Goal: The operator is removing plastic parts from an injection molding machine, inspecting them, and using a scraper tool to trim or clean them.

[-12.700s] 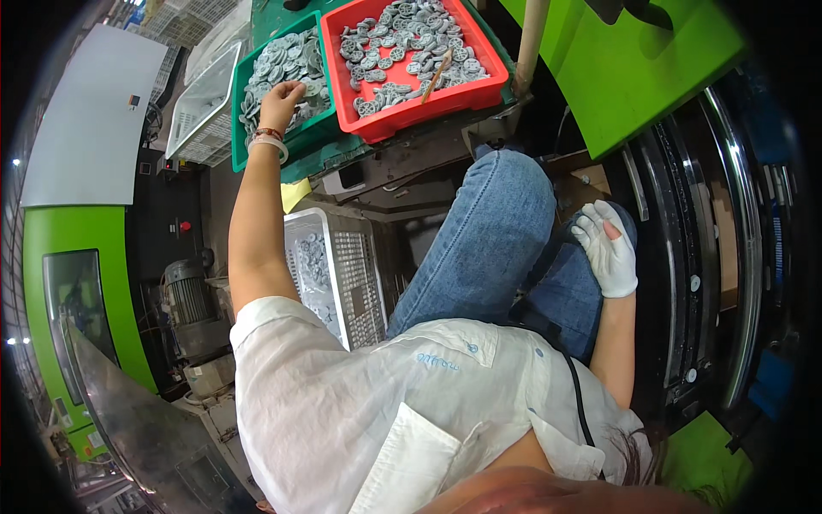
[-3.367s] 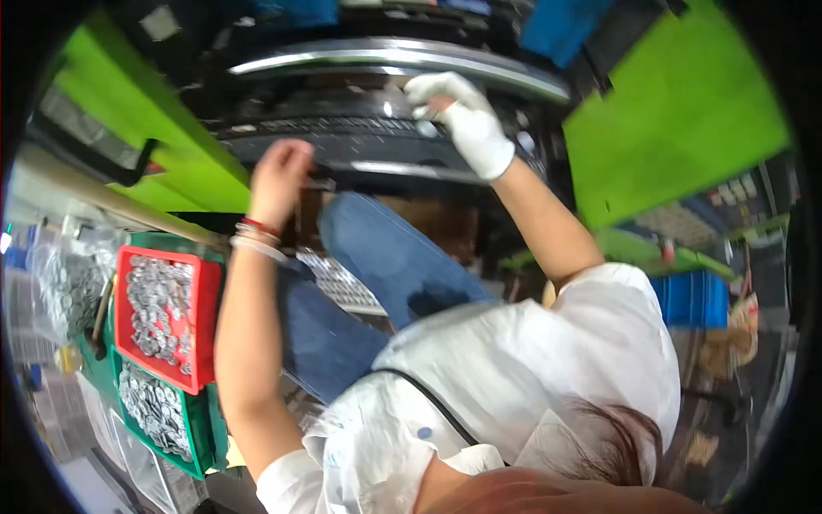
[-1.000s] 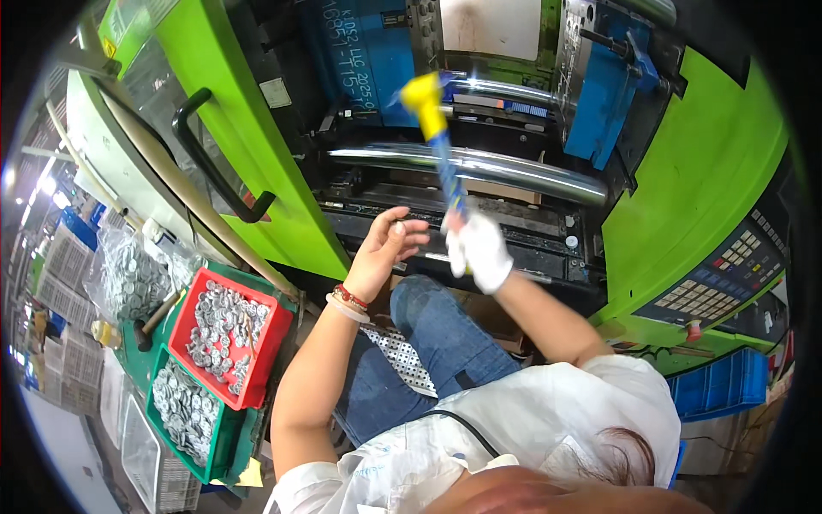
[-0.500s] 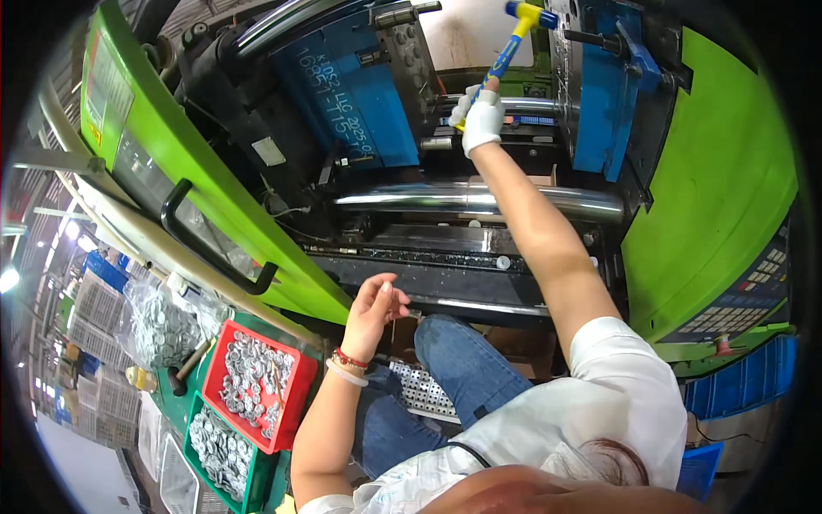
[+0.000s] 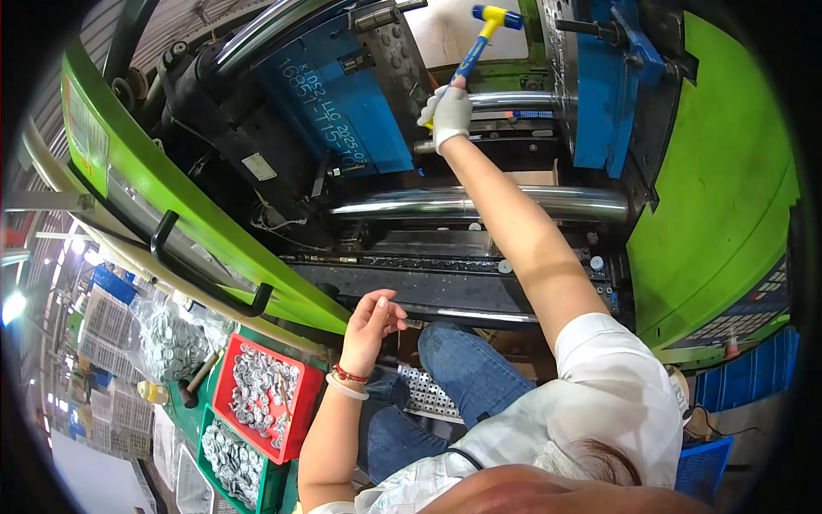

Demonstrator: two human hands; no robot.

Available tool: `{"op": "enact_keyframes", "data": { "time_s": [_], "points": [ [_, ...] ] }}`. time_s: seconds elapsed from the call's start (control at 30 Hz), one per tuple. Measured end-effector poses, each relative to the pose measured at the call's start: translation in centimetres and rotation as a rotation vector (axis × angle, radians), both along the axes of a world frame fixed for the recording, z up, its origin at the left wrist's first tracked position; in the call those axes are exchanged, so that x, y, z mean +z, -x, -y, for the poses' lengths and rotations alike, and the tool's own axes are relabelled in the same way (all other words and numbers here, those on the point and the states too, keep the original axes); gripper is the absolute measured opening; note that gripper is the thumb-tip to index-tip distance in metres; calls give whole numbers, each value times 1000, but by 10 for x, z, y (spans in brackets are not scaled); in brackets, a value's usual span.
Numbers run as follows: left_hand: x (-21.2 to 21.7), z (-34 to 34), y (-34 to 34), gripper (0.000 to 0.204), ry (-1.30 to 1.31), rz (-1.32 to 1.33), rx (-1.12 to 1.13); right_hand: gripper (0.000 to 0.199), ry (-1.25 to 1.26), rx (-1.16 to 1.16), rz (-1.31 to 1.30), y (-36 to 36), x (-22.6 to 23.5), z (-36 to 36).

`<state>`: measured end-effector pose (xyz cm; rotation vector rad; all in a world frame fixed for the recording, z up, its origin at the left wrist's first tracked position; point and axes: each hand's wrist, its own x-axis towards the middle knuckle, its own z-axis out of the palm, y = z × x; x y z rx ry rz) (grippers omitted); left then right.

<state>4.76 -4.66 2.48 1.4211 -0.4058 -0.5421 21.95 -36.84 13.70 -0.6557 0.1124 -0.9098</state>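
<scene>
In my gloved right hand (image 5: 450,113) is a mallet (image 5: 476,53) with a blue handle and a yellow-and-blue head. I grip it low on the handle, head up, inside the opening of a large machine. The mallet is near the left mold half (image 5: 330,107), a blue block with a metal face; the right mold half (image 5: 599,111) stands across the gap. My bare left hand (image 5: 373,327) hovers above my lap with loosely bent fingers. Nothing shows in it. A red bracelet and a pale bangle circle that wrist.
A green machine door (image 5: 193,201) with a black handle (image 5: 163,240) stands at left. Beside it, a red bin (image 5: 301,407) and a green bin (image 5: 272,480) hold small grey metal-looking parts. A hammer (image 5: 190,392) lies near them. Polished bars (image 5: 548,204) cross the machine opening.
My right hand has moved left with the mallet, closer to the left mold half. The view has shifted slightly; my left hand stays above my lap.
</scene>
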Motion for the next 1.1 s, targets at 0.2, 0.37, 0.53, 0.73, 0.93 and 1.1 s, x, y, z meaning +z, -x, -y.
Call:
{"op": "enact_keyframes", "data": {
  "time_s": [0.2, 0.37, 0.53, 0.73, 0.93, 1.1],
  "points": [
    [2, 2, 0, 25, -15, -1, 23, 49, 176, 277, -362, -3, 0, -43],
    [-1, 8, 1, 25, -15, -16, -43, 47, 71, 194, -173, 3, -6, -15],
    [2, 2, -1, 26, 17, -18, -28, 47, 77, 201, -270, -12, 8, -41],
    [2, 7, -1, 26, 10, -22, -61, 49, 80, 355, -189, -5, 5, -29],
    [4, 1, 0, 25, 20, 0, -53, 51, -37, 105, -161, -14, 10, -32],
    [3, 6, 0, 25, 7, -10, -47, 48, 132, 267, -337, -8, -4, -37]
  ]
}}
